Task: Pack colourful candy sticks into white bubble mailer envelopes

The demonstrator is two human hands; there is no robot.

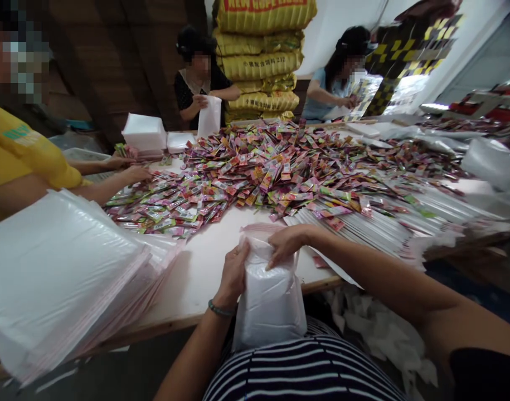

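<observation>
A white padded mailer (271, 303) stands upright against my body at the table's near edge, its pinkish flap end pointing away from me. My left hand (234, 270) grips its left side near the top, thumb on the front. Across the upper right of the mailer lies my right hand (289, 245), its fingers closed on the mailer near the opening. What is inside the mailer is hidden. Just beyond both hands, a large heap of small colourful packets (255, 167) covers the middle of the white table (213, 262).
A thick stack of white mailers (62, 267) overhangs the table at left; a fanned row of mailers (372, 239) lies at right. One person in a yellow shirt (24, 150) reaches into the packets. Two people work across the table, near stacked yellow sacks (261, 67).
</observation>
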